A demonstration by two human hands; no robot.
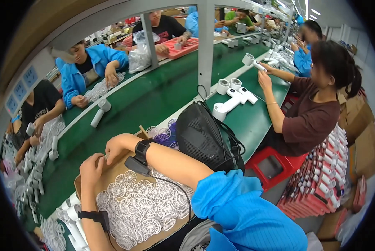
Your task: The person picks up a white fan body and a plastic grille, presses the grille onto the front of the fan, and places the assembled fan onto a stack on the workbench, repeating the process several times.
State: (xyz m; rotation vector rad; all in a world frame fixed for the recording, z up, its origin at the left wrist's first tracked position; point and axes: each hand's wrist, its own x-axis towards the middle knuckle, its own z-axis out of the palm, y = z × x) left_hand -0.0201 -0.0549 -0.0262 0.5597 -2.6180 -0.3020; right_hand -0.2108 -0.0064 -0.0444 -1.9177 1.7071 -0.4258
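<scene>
My left hand (pixel 92 166) and my right hand (pixel 117 146) meet over the far left edge of an open cardboard box (pixel 164 240). Their fingers are bent and pinched together, fingertips nearly touching. Whatever they pinch is too small and covered to make out. Below them, the box holds a heap of round white plastic fan grilles (pixel 147 205) with spokes. A black strap with a small device (pixel 142 152) circles my right wrist, and another black band (pixel 93 215) is on my left one.
A green conveyor belt (pixel 154 90) runs beyond the box, with a white handheld fan (pixel 100 113) on it. A black mesh bag (pixel 200 129) stands to the right, near several white fan bodies (pixel 231 98). A co-worker (pixel 311 104) sits at right by a red stool (pixel 271 167); others work across the belt.
</scene>
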